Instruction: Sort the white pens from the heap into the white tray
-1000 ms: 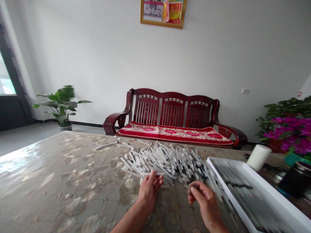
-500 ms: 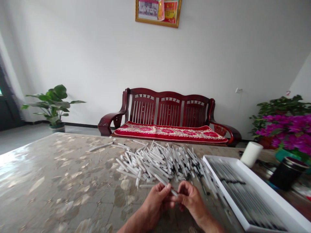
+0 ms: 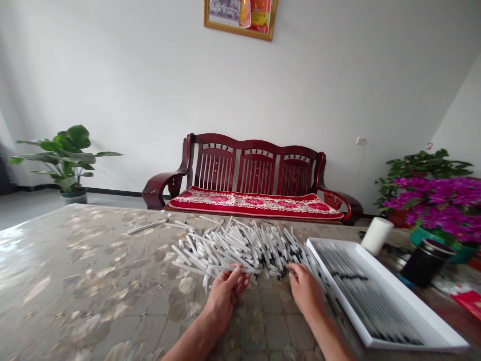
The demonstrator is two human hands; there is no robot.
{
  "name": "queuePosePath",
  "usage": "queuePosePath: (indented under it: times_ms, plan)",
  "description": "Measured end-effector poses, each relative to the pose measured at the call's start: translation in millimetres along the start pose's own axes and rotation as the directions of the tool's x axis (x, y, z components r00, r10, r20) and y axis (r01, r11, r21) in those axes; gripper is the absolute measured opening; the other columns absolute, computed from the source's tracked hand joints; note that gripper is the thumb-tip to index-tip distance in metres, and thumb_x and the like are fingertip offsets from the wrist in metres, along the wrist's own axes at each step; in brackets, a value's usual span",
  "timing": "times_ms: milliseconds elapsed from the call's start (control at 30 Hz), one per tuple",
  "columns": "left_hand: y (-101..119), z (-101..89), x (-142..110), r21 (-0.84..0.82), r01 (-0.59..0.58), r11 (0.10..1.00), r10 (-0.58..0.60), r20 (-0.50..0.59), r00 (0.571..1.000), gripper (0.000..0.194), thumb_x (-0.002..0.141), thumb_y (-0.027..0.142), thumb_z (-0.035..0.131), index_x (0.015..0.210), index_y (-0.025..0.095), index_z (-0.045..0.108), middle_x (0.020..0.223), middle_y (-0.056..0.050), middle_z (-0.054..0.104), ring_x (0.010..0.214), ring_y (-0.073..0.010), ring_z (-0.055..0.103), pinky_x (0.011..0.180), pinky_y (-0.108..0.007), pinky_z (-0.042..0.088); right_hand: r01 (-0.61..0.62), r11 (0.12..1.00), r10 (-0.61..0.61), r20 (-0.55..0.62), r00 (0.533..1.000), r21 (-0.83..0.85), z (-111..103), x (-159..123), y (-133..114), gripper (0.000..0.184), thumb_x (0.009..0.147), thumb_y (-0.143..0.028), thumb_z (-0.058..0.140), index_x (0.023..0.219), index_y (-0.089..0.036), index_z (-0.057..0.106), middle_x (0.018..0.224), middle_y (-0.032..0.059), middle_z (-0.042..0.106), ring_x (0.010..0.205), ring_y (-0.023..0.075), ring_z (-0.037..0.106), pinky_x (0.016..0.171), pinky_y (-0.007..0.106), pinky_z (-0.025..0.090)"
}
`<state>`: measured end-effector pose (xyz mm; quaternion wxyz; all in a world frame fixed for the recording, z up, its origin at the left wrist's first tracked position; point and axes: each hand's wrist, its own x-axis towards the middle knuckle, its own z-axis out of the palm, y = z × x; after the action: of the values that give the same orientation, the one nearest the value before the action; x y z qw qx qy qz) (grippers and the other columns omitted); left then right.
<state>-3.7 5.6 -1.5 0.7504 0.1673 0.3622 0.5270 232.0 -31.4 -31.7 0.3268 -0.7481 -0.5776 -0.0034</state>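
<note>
My left hand [image 3: 228, 287] is closed around a whitish pen barrel [image 3: 221, 268], thumb on top, just above the near edge of the pile. The pile of pen parts [image 3: 240, 243] is a loose heap of translucent white tubes with some black pieces among them. My right hand [image 3: 303, 286] is at the near right edge of the heap, palm down, with its fingertips drawn together among the black pieces. What those fingertips hold, if anything, is too small to make out.
To the right lies a white shallow box [image 3: 406, 301] with rows of pens inside. Behind it are a white roll [image 3: 377, 235], a black cup [image 3: 426, 263] and purple flowers [image 3: 439, 203]. A few loose pens [image 3: 148, 226] lie left of the heap; a red wooden bench [image 3: 240, 165] stands beyond the table.
Half a second ago my hands were together at the pen barrel. Now they are apart: the left has moved left with the barrel, the right forward to the heap. The view has turned slightly right.
</note>
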Motion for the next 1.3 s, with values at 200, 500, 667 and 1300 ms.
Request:
queuePosePath:
  times_ms: [200, 500, 667, 1300]
  plan:
    - [-6.8, -3.4, -0.2, 0.038, -0.044, 0.998, 0.043, 0.019, 0.999, 0.010, 0.081, 0.007, 0.073, 0.080, 0.014, 0.065, 0.066, -0.002, 0.070, 0.061, -0.0131, 0.072, 0.057, -0.019, 0.059, 0.005, 0.978, 0.012, 0.078, 0.997, -0.210, -12.2, -5.9, -0.3, 0.027, 0.090, -0.017, 0.048, 0.101, -0.023, 0.072, 0.104, 0.0062, 0.073, 0.094, 0.0218, 0.069, 0.078, 0.030, 0.048]
    - [-7.5, -2.2, 1.5, 0.065, -0.042, 0.997, 0.040, 0.027, 0.999, 0.012, 0.078, 0.009, 0.077, 0.077, 0.014, 0.066, 0.065, -0.001, 0.069, 0.060, -0.0136, 0.071, 0.056, -0.020, 0.058, 0.167, 0.943, -0.141, 0.106, 0.984, -0.289, -3.8, -2.6, -26.0, 0.025, 0.092, -0.019, 0.056, 0.106, -0.026, 0.076, 0.103, 0.0068, 0.072, 0.099, 0.0232, 0.067, 0.081, 0.029, 0.046]
    - [-7.3, -2.7, 1.2, 0.068, -0.032, 0.997, 0.030, 0.036, 0.999, 0.013, 0.077, 0.011, 0.078, 0.078, 0.014, 0.065, 0.065, -0.001, 0.069, 0.061, -0.0128, 0.070, 0.057, -0.020, 0.058, 0.187, 0.937, -0.160, 0.113, 0.981, -0.296, -1.2, -4.4, -24.5, 0.024, 0.091, -0.014, 0.054, 0.094, -0.024, 0.075, 0.099, 0.0069, 0.071, 0.097, 0.0229, 0.066, 0.081, 0.029, 0.046]
    - [-16.2, -2.1, -5.7, 0.022, 0.052, 0.998, -0.054, 0.150, 0.987, 0.018, 0.070, 0.009, 0.083, 0.075, 0.013, 0.067, 0.069, -0.002, 0.072, 0.066, -0.0127, 0.071, 0.064, -0.018, 0.057, -0.255, 0.503, 0.146, 0.210, 0.967, 0.826, 15.2, -29.8, -65.8, 0.047, 0.067, -0.062, 0.076, 0.087, -0.020, 0.074, 0.079, 0.0070, 0.075, 0.070, 0.0263, 0.071, 0.060, 0.035, 0.059]
